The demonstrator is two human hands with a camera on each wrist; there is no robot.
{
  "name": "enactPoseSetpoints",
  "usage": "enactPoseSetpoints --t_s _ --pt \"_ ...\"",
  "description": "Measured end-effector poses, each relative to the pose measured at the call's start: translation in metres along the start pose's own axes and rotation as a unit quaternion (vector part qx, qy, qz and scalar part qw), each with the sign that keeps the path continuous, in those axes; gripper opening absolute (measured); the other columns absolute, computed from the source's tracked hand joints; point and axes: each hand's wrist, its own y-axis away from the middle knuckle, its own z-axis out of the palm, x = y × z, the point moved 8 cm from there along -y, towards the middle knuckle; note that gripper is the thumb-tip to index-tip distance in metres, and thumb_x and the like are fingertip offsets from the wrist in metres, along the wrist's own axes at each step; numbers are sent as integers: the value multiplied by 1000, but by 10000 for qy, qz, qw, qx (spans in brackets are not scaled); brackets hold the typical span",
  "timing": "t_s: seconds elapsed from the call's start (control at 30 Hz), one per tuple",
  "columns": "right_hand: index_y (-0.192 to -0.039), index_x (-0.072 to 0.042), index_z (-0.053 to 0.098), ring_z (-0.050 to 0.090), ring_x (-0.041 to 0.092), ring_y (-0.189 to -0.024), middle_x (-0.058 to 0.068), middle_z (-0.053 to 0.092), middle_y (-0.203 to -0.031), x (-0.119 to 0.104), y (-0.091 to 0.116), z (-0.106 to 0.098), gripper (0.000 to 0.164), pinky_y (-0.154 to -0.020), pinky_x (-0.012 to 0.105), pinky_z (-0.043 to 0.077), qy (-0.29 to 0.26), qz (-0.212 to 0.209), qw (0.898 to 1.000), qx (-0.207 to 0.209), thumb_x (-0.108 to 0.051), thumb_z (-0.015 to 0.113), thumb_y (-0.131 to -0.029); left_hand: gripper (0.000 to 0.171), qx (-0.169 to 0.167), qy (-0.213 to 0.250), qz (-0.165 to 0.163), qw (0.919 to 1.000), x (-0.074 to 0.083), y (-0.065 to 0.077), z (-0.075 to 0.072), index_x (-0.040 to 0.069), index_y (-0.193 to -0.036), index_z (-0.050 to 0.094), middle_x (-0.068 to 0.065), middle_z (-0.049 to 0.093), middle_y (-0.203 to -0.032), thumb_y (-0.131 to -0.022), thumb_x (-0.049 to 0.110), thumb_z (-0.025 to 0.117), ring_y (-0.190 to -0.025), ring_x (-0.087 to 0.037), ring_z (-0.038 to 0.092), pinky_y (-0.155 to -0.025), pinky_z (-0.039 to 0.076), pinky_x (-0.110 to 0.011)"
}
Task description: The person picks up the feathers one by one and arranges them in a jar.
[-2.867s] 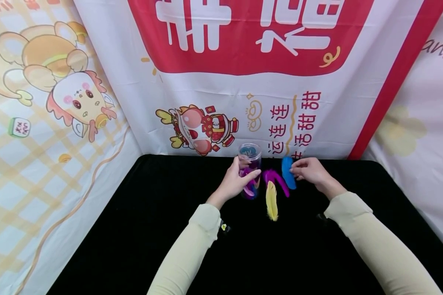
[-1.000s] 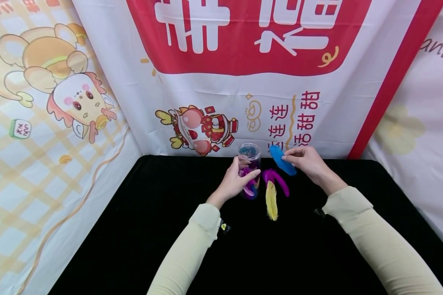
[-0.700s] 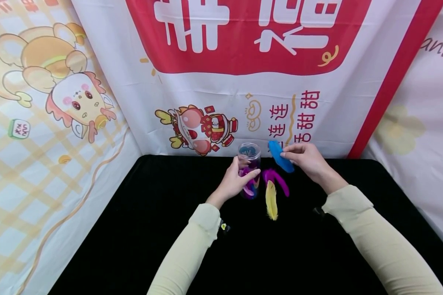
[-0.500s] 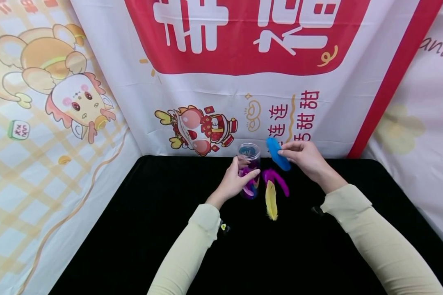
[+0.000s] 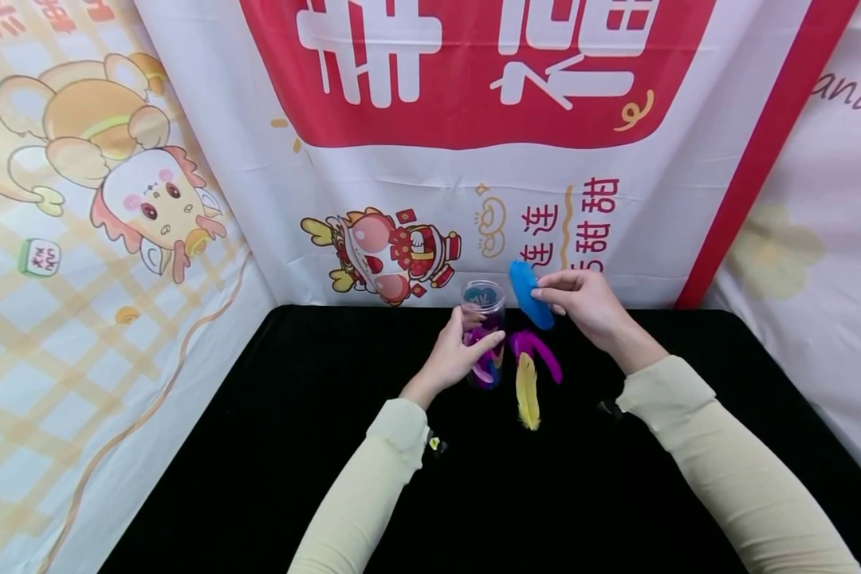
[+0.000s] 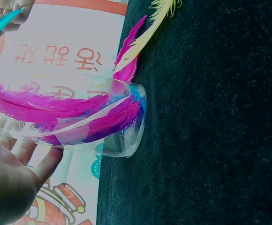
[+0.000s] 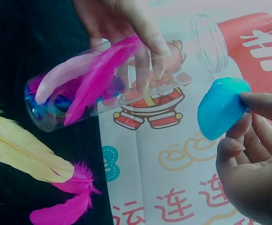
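Observation:
My left hand (image 5: 454,351) holds a clear plastic jar (image 5: 485,299) upright near the table's back edge, thumb and fingers around its side. Inside the jar, pink, purple and blue feathers (image 6: 56,110) fill the lower part, and its mouth is uncovered. My right hand (image 5: 588,307) pinches a blue feather (image 5: 530,295) between thumb and fingertips, raised just right of the jar's rim. In the right wrist view that blue feather (image 7: 224,108) hangs apart from the jar's open mouth (image 7: 209,42).
Right of the jar, a yellow feather (image 5: 527,392) lies partly over magenta feathers (image 5: 544,357) on the black tablecloth (image 5: 330,478). Behind the table hangs a white and red printed banner (image 5: 430,175). A checked, cartoon-printed cloth (image 5: 79,319) hangs at the left.
My right hand has lifted the blue feather off the table and carried it up and left toward the jar's rim. The left hand and jar have stayed in place.

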Motion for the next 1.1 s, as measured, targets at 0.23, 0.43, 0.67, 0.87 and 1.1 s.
enactPoseSetpoints --t_s 0.23,0.43,0.67,0.87,1.1 --pt "-99 -3 75 56 12 -67 -3 70 -79 -3 1 2 7 -66 23 52 -163 44 9998 -67 -7 75 -94 66 38 -6 42 10000 1 1 -1 16 -139 42 -5 60 -136 -93 50 73 -126 -21 58 -106 47 -43" --pt "-99 0 74 63 14 -72 1 73 -84 -5 0 5 6 -70 25 56 -456 -25 9988 -170 -3 74 -94 64 33 3 57 10000 2 2 -1 15 -138 42 -6 60 -137 -93 49 73 -126 -21 58 -106 47 -43" --pt "-97 -3 73 70 15 -80 3 75 -92 -8 0 9 4 -76 28 59 -674 -13 9973 -303 -4 74 -94 66 -53 92 21 9999 1 2 0 15 -139 41 -17 55 -143 -93 51 72 -129 -24 55 -108 45 -47" --pt "-98 -2 73 72 16 -83 5 76 -93 -14 0 11 5 -79 30 60 -814 16 9963 -264 -5 74 -94 66 -41 61 -10 10000 0 1 0 17 -139 42 -9 57 -140 -92 53 72 -128 -22 56 -108 46 -46" --pt "-101 0 72 69 17 -83 4 76 -94 -25 -2 14 10 -81 30 59 -772 -9 9969 -121 -7 75 -94 66 -39 7 22 10000 -2 -1 0 17 -138 42 -9 58 -140 -92 53 72 -129 -23 55 -108 46 -46"
